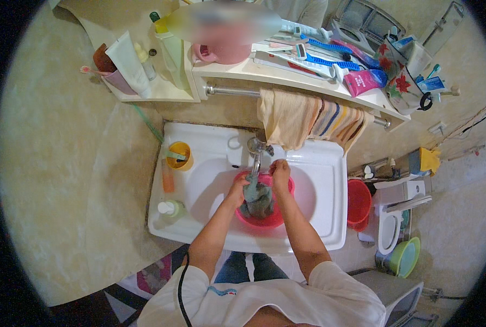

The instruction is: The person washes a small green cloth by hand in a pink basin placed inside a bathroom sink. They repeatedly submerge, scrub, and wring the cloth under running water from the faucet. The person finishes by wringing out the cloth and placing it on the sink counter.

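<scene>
Item: grey-green cloth [257, 197], wet and bunched, hanging into the pink basin [278, 219] that is sitting in the white sink [324, 218], directly below the tap [255, 148]

Left hand [237, 191]: you are closing it on the left side of the cloth, fingers wrapped into the folds

Right hand [280, 173]: you are clamping it on the cloth's upper edge, higher than the left hand and near the spout

Handling, as a judgement: you are working the cloth between the two grips, so keep the bundle over the middle of the basin and low enough that drips are falling inside its rim rather than onto the sink deck. Keeping the right hand clear of the tap body should be giving you room to rub or twist freely

Surroundings: a yellow cup [179, 155] and an orange bottle [168, 178] are standing on the sink's left ledge, with a pump dispenser [172, 207] near its front corner. A striped towel [308, 119] is hanging from the rail under the shelf, just behind the tap. A red bucket [358, 201] is sitting on the floor to the right of the sink
</scene>
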The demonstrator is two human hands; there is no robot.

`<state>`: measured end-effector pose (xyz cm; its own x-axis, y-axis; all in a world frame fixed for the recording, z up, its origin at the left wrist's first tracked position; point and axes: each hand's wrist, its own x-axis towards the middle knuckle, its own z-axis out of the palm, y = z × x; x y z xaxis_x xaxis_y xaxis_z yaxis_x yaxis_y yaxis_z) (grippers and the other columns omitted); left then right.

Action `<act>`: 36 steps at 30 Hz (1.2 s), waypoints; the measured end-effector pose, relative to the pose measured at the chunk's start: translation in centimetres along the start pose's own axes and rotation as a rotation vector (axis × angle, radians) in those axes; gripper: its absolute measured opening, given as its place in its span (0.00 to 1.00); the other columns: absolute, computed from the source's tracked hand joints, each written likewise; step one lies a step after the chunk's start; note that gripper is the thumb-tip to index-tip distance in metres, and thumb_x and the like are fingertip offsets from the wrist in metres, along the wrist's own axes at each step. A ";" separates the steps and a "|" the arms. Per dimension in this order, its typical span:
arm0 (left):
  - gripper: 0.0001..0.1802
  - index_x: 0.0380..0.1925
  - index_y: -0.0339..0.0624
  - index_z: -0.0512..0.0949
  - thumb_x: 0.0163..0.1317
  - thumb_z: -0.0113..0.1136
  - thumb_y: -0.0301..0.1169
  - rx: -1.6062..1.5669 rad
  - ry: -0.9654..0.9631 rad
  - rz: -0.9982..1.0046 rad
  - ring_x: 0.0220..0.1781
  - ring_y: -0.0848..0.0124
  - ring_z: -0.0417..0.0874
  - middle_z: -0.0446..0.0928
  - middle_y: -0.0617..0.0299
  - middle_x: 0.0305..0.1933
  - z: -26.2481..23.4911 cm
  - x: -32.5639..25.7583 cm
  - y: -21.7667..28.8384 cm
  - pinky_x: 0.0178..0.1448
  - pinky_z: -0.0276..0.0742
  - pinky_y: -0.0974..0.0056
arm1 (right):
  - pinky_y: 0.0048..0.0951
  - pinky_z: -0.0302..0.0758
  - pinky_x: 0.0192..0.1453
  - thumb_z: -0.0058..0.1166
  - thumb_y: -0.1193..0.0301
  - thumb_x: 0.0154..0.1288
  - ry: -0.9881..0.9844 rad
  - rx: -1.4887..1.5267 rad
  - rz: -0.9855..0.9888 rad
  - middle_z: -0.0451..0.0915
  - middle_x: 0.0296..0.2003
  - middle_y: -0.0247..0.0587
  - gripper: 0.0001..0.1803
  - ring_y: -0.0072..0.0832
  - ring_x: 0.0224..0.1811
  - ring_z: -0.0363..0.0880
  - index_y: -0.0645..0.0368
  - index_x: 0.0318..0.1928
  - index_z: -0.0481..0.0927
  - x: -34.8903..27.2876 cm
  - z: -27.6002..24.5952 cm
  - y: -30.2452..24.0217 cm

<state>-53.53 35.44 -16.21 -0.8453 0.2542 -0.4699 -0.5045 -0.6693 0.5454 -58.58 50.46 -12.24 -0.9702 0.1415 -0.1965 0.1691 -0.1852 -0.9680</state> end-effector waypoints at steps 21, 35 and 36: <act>0.26 0.61 0.46 0.64 0.60 0.45 0.23 0.179 0.207 -0.189 0.51 0.68 0.73 0.72 0.61 0.53 -1.5 0.8 -3.3 0.54 0.69 0.62 | 0.40 0.69 0.55 0.58 0.64 0.55 -0.274 -1.295 -0.328 0.73 0.48 0.54 0.27 0.45 0.53 0.70 0.59 0.54 0.68 -5.9 -4.6 8.9; 0.23 0.47 0.41 0.73 0.61 0.54 0.47 -0.122 -0.163 -0.002 0.47 0.66 0.77 0.75 0.59 0.47 -3.1 -0.6 -4.5 0.53 0.73 0.61 | 0.44 0.73 0.43 0.53 0.60 0.57 -0.321 -0.856 -0.406 0.78 0.35 0.51 0.15 0.48 0.38 0.77 0.56 0.40 0.77 -10.7 2.0 3.3; 0.23 0.48 0.40 0.73 0.62 0.53 0.46 -0.169 -0.165 -0.001 0.48 0.65 0.76 0.75 0.58 0.48 -4.1 0.2 -4.9 0.55 0.72 0.59 | 0.46 0.73 0.40 0.52 0.57 0.57 -0.338 -0.827 -0.450 0.79 0.33 0.51 0.17 0.48 0.36 0.78 0.57 0.37 0.78 -11.2 2.8 3.0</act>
<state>-50.48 35.91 -21.85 -0.8690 0.3567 -0.3431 -0.4808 -0.7728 0.4143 -47.72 45.64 -12.48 -0.9501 -0.2758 0.1456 -0.2837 0.5703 -0.7709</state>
